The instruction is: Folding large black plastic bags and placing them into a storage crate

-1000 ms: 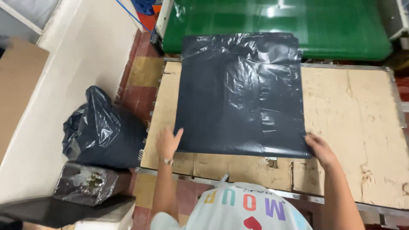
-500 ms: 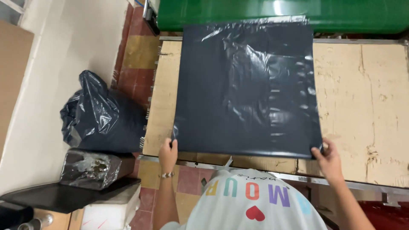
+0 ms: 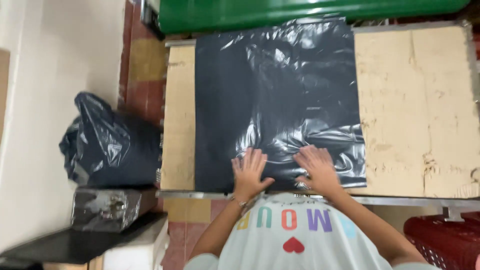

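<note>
A large black plastic bag lies flat on the cardboard-covered table. My left hand rests palm down on the bag's near edge, fingers spread. My right hand lies flat beside it on the same edge, where the plastic is wrinkled. Neither hand grips anything.
A green machine cover runs along the table's far side. On the floor to the left stands a full black bag, with a smaller shiny packet below it. A red crate sits at the lower right.
Both hands have moved in from the bag's near corners to the middle of its near edge and now press flat on it. The view has shifted closer.
</note>
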